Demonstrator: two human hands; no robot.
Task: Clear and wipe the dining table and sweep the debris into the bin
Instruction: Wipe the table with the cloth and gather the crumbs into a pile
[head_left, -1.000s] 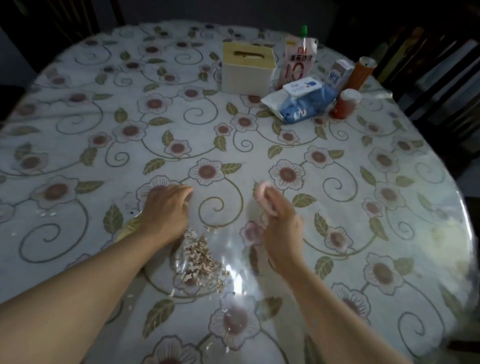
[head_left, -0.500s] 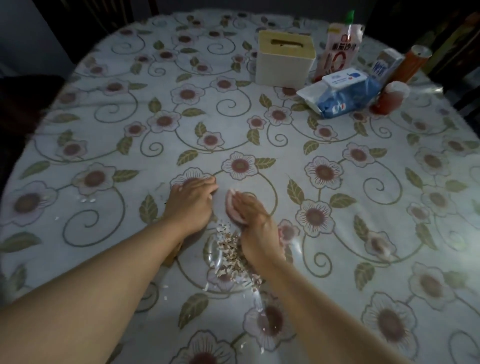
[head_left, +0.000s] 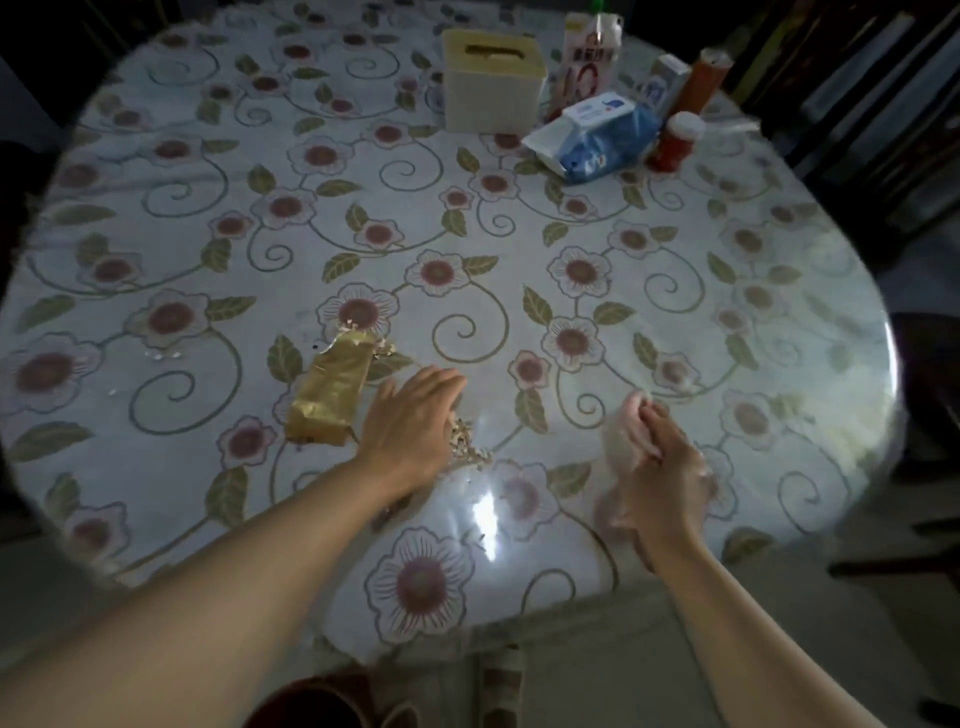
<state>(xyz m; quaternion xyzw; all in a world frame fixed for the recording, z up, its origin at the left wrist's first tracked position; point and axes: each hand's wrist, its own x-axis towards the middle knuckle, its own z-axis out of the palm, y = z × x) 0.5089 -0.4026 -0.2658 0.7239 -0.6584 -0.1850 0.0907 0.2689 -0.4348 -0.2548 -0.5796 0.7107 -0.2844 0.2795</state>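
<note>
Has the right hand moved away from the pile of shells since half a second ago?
Yes. The right hand was beside the shell pile; now it is well to its right, past the leaf print.

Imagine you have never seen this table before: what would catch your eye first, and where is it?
Probably the gold packet lying flat near the middle of the flowered table, with the left hand spread beside it over a small heap of crumbs. Next, the right hand, nearer the front edge, holds a pale pink cloth. At the far side stands a cluster: a tissue box, a blue wipes pack and bottles.
</note>
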